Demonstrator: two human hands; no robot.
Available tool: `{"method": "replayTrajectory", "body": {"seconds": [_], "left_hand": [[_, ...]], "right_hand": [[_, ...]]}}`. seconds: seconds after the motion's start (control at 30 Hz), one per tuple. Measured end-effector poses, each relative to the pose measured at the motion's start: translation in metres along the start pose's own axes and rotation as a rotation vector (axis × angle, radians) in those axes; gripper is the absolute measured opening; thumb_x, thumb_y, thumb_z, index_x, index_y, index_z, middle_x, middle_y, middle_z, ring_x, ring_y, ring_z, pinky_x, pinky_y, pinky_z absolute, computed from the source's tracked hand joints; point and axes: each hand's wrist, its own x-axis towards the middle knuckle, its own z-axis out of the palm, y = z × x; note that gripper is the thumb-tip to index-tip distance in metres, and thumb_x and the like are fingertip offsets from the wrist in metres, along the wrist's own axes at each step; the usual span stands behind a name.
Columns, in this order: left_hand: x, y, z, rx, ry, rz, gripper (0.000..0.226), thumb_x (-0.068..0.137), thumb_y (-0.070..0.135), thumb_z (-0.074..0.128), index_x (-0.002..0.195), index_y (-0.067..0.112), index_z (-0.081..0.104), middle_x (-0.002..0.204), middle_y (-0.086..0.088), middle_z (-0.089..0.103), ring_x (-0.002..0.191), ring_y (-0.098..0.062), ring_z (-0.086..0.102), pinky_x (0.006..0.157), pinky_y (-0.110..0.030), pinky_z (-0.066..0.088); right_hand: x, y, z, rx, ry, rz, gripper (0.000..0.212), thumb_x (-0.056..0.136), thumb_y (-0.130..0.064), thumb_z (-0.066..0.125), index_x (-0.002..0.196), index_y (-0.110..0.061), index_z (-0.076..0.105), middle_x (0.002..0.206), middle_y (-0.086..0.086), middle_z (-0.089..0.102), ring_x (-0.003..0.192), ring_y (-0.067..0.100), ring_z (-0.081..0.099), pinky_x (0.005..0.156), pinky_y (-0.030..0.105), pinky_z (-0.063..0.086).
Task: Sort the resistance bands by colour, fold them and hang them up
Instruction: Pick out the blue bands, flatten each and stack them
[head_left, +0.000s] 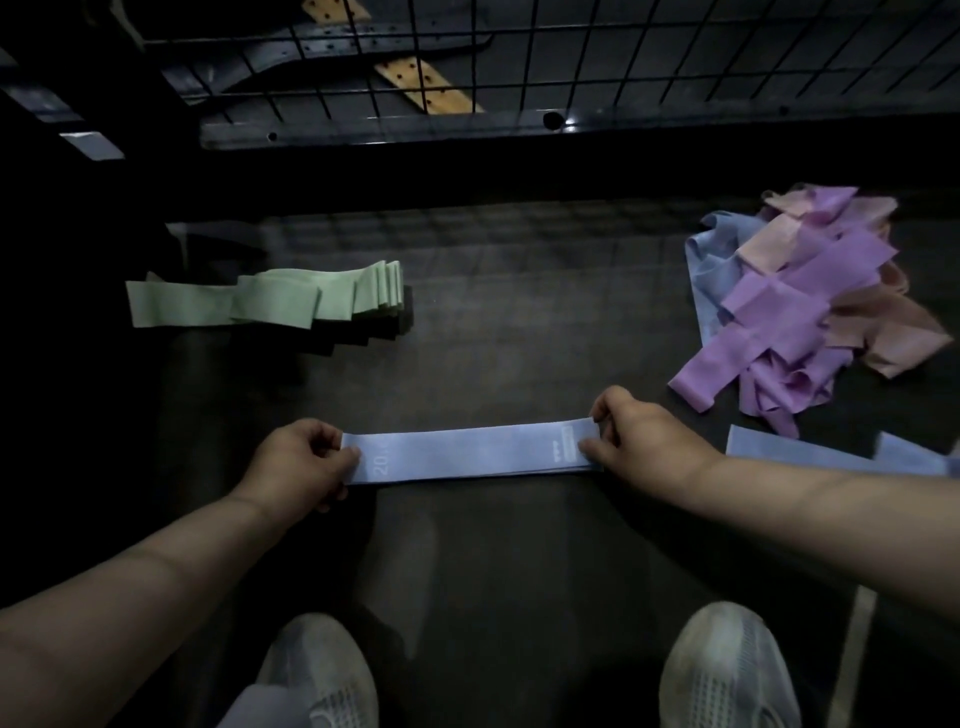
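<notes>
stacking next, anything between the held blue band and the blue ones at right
Nothing visible but the right hand, gripping the blue band beside the flat blue bands; the mixed pile lies farther back.

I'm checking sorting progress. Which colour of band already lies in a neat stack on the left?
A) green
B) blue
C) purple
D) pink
A: the green bands lie stacked flat at left; the mixed pile at right holds purple and pink, and the left hand and right hand hold the blue band.

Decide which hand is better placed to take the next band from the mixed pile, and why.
Likely right hand: it pinches the blue band's end nearer the mixed pile; left hand is farther.
</notes>
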Motion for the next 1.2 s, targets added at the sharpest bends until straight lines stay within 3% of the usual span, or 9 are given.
{"method": "replayTrajectory", "body": {"seconds": [0.13,0.23,0.3,0.47,0.6,0.7,0.87,1.07,1.2], "left_hand": [[0.001,0.000,0.000,0.090,0.027,0.014,0.012,0.087,0.013,0.072,0.090,0.010,0.060,0.072,-0.010,0.064,0.048,-0.022,0.061,0.039,-0.026,0.045],[0.003,-0.002,-0.002,0.240,0.115,0.078,0.019,0.082,0.021,0.077,0.089,0.018,0.059,0.076,-0.001,0.064,0.071,-0.024,0.064,0.068,-0.031,0.050],[0.003,-0.002,-0.002,0.245,0.160,0.104,0.021,0.082,0.020,0.077,0.092,0.019,0.059,0.074,0.006,0.061,0.077,-0.022,0.062,0.076,-0.028,0.045],[0.007,-0.005,0.001,0.257,0.172,0.094,0.021,0.084,0.013,0.074,0.103,0.010,0.065,0.091,-0.006,0.066,0.088,-0.024,0.063,0.084,-0.028,0.046],[0.000,-0.006,-0.005,0.466,0.110,0.281,0.065,0.073,0.029,0.083,0.131,0.019,0.055,0.128,-0.008,0.050,0.111,-0.027,0.057,0.096,-0.038,0.049],[-0.005,-0.006,-0.009,0.819,0.023,0.538,0.080,0.065,0.044,0.085,0.135,0.028,0.052,0.136,-0.001,0.046,0.118,-0.027,0.051,0.091,-0.041,0.049],[0.003,-0.012,-0.010,0.932,-0.006,0.619,0.062,0.066,0.033,0.084,0.122,0.020,0.063,0.121,-0.005,0.057,0.102,-0.031,0.061,0.076,-0.041,0.055],[-0.003,-0.012,-0.007,0.808,0.029,0.560,0.068,0.070,0.035,0.082,0.130,0.020,0.055,0.128,-0.006,0.050,0.111,-0.029,0.055,0.088,-0.041,0.052],[-0.002,-0.015,0.003,0.247,0.206,0.103,0.049,0.086,0.026,0.069,0.129,0.008,0.054,0.127,-0.015,0.054,0.114,-0.030,0.057,0.101,-0.039,0.046]], "right_hand": [[-0.001,0.003,0.000,-0.039,-0.014,0.013,0.027,0.089,-0.034,0.066,0.097,-0.021,0.044,0.088,0.000,0.063,0.084,0.020,0.061,0.079,0.036,0.049],[-0.001,0.007,0.002,-0.010,0.003,0.070,0.022,0.092,-0.037,0.061,0.093,-0.020,0.046,0.087,-0.001,0.060,0.083,0.018,0.058,0.074,0.031,0.043],[-0.001,0.010,0.004,0.016,0.009,0.097,0.020,0.094,-0.037,0.058,0.090,-0.020,0.048,0.089,-0.001,0.060,0.084,0.018,0.058,0.073,0.029,0.040],[-0.001,0.015,0.007,-0.002,-0.009,0.082,0.021,0.094,-0.035,0.060,0.084,-0.022,0.046,0.090,0.000,0.060,0.084,0.019,0.057,0.072,0.029,0.039],[-0.003,0.012,0.003,-0.096,-0.007,-0.035,0.046,0.081,-0.042,0.074,0.107,-0.022,0.042,0.105,-0.003,0.047,0.088,0.017,0.055,0.077,0.030,0.044],[0.000,0.015,0.000,-0.213,-0.065,-0.171,0.066,0.075,-0.041,0.079,0.127,-0.026,0.041,0.119,-0.004,0.037,0.102,0.016,0.052,0.090,0.029,0.046],[0.001,0.018,0.002,-0.237,-0.028,-0.275,0.053,0.079,-0.034,0.076,0.123,-0.021,0.050,0.120,-0.003,0.039,0.107,0.016,0.052,0.091,0.026,0.045],[-0.003,0.017,0.008,-0.154,0.005,-0.171,0.066,0.080,-0.050,0.073,0.127,-0.021,0.038,0.121,-0.005,0.038,0.104,0.013,0.049,0.092,0.029,0.044],[0.001,0.013,0.015,0.139,0.063,0.120,0.032,0.095,-0.045,0.056,0.103,-0.015,0.048,0.104,0.004,0.059,0.088,0.017,0.056,0.077,0.029,0.039]]}}
